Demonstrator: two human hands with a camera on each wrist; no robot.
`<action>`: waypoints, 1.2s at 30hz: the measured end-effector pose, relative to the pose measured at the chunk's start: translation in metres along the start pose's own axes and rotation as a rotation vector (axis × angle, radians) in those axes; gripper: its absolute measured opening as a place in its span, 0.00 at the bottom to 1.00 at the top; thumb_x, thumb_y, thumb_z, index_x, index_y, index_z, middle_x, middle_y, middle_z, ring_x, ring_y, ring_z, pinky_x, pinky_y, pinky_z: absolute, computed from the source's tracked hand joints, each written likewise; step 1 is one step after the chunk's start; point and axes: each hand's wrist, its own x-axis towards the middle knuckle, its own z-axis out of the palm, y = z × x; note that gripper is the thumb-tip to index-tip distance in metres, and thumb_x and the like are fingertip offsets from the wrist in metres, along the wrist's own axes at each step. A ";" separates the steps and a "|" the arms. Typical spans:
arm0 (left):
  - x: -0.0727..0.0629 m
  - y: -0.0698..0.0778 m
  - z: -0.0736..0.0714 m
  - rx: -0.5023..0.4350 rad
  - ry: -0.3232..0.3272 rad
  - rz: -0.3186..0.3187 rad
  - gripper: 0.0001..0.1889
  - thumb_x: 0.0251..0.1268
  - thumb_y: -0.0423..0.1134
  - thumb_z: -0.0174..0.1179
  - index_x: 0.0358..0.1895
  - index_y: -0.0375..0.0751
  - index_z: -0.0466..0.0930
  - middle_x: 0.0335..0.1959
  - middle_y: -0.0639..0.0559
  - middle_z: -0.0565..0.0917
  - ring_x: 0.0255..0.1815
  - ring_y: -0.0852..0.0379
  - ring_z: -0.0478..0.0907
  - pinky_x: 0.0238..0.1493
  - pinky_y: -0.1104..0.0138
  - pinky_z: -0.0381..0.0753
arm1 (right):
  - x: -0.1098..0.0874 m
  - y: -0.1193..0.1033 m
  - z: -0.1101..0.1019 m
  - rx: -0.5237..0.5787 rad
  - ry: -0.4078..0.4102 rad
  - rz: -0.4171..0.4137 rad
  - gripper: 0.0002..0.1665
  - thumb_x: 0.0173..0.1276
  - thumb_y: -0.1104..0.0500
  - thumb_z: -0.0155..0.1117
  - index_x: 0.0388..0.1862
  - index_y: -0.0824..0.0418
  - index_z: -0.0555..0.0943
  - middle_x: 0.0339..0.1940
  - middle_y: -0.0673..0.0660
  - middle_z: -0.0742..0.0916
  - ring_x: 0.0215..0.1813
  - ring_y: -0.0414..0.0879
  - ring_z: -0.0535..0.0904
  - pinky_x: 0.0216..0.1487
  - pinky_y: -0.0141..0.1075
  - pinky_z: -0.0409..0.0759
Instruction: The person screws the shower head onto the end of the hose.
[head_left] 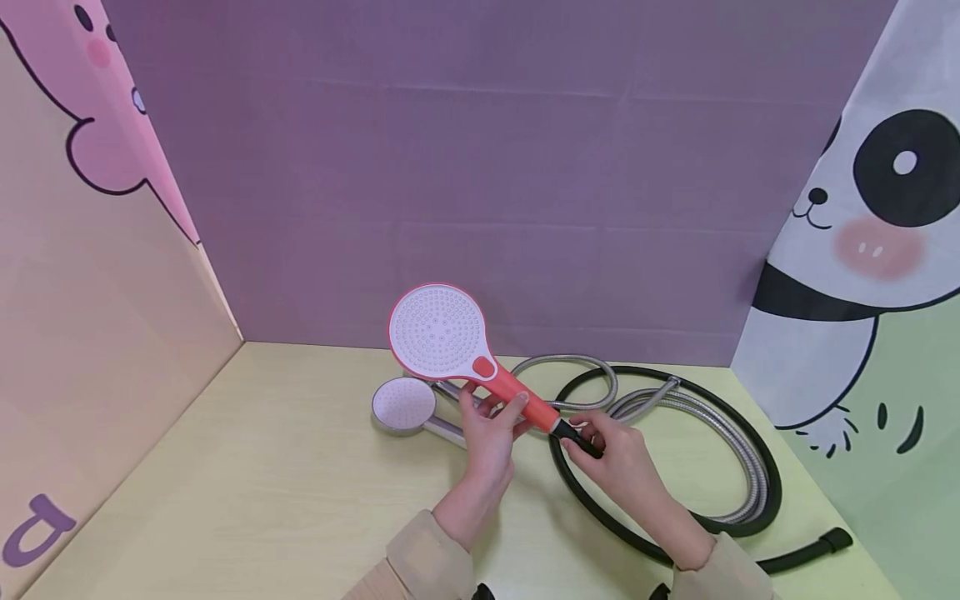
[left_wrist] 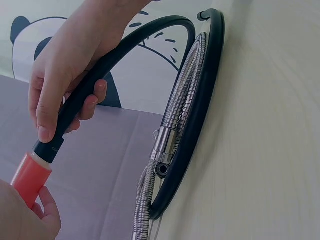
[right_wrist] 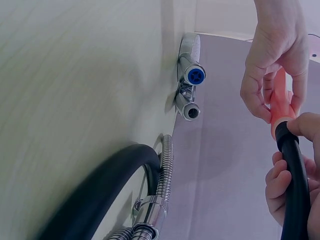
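Note:
A red shower head (head_left: 438, 333) with a white spray face is held up above the table, its face toward the head camera. My left hand (head_left: 491, 433) grips its red handle (head_left: 517, 396) between thumb and fingers. At the handle's lower end, my right hand (head_left: 618, 462) pinches the black end fitting (left_wrist: 49, 148) of a black hose (left_wrist: 212, 95). This fitting meets the handle end in line, with a pale ring showing between them in the left wrist view. The rest of the hose loops down onto the table.
A smaller silver shower head (head_left: 403, 406) lies on the table (head_left: 262, 483) behind my left hand. A coiled silver metal hose (head_left: 742, 450) lies inside the black loop at right. The black hose's other end (head_left: 836, 540) lies at front right. Printed walls (head_left: 487, 167) enclose the table.

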 end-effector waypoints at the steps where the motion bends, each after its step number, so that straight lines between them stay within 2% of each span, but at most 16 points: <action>1: 0.000 0.000 0.000 -0.001 0.001 0.000 0.34 0.55 0.24 0.62 0.63 0.44 0.57 0.41 0.44 0.74 0.33 0.55 0.78 0.33 0.60 0.86 | 0.000 0.000 0.000 0.006 -0.007 0.016 0.18 0.47 0.64 0.77 0.36 0.60 0.79 0.19 0.44 0.80 0.20 0.30 0.68 0.20 0.24 0.68; 7: 0.000 0.000 0.001 -0.002 0.004 0.000 0.34 0.55 0.24 0.62 0.63 0.44 0.57 0.41 0.45 0.74 0.33 0.55 0.78 0.33 0.61 0.86 | -0.001 -0.002 0.001 -0.025 -0.031 0.082 0.22 0.44 0.61 0.79 0.36 0.57 0.77 0.22 0.45 0.81 0.22 0.33 0.71 0.23 0.27 0.72; 12: 0.001 0.000 0.001 -0.003 0.002 0.002 0.33 0.55 0.24 0.63 0.62 0.45 0.58 0.42 0.44 0.74 0.33 0.55 0.78 0.32 0.61 0.85 | 0.000 -0.002 0.002 -0.061 -0.028 0.093 0.22 0.43 0.62 0.79 0.34 0.55 0.76 0.23 0.45 0.81 0.23 0.33 0.72 0.24 0.28 0.74; 19: 0.002 -0.001 0.001 -0.005 0.002 -0.011 0.34 0.55 0.24 0.62 0.63 0.44 0.57 0.42 0.43 0.74 0.34 0.55 0.78 0.33 0.61 0.85 | 0.000 -0.001 0.003 -0.072 -0.006 0.066 0.22 0.41 0.64 0.79 0.32 0.56 0.76 0.21 0.45 0.81 0.21 0.33 0.72 0.23 0.28 0.74; 26: 0.002 -0.001 0.001 0.001 0.005 -0.013 0.34 0.55 0.25 0.63 0.63 0.45 0.57 0.41 0.45 0.74 0.35 0.55 0.78 0.33 0.62 0.85 | 0.000 -0.001 0.003 -0.064 0.001 0.055 0.17 0.44 0.63 0.78 0.32 0.57 0.78 0.21 0.46 0.82 0.21 0.33 0.71 0.23 0.27 0.73; 36: 0.002 -0.001 0.000 0.003 0.008 -0.017 0.34 0.55 0.24 0.63 0.63 0.44 0.57 0.42 0.44 0.74 0.36 0.55 0.78 0.32 0.62 0.85 | 0.000 0.002 0.006 -0.072 0.057 -0.048 0.12 0.47 0.64 0.75 0.29 0.59 0.81 0.18 0.45 0.77 0.20 0.30 0.66 0.20 0.22 0.67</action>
